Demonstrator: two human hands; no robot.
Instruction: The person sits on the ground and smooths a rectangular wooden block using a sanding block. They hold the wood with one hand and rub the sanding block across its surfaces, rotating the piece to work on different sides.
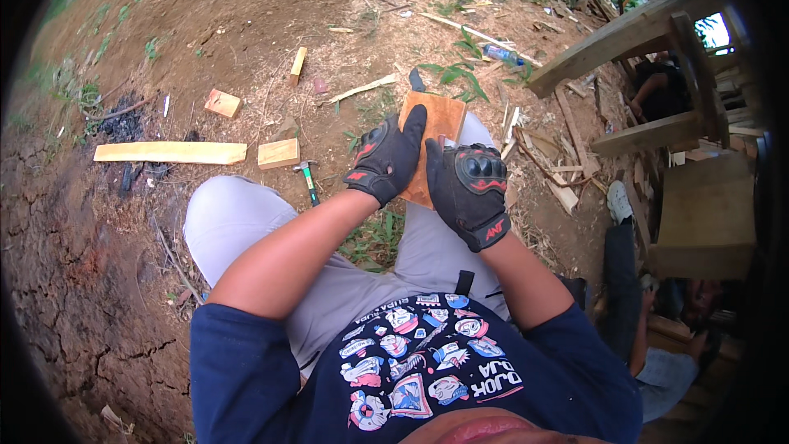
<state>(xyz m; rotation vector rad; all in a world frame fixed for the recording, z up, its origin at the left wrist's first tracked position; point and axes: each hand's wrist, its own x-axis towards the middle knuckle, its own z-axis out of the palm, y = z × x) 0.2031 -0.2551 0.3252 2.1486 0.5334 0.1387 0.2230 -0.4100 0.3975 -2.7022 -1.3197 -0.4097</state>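
Observation:
A flat, orange-brown wooden block (433, 110) rests over my right thigh, tilted, between both gloved hands. My left hand (389, 154) grips its left edge, thumb lying along the upper face and the other fingers mostly hidden. Closed at the block's right edge is my right hand (468, 185), with its thumb on the wood and its fingers curled out of sight. A small pale bit shows by that thumb; I cannot make out what it is. Both gloves are black with red marks. Near my left knee, a hammer (309, 182) with a green and black handle lies on the ground.
Left of me lie a long pale board (170, 153) and small wood blocks (279, 153). A plastic bottle (503, 55) lies among shavings ahead. A timber frame (629, 41) rises at right, where another person's leg (622, 279) shows.

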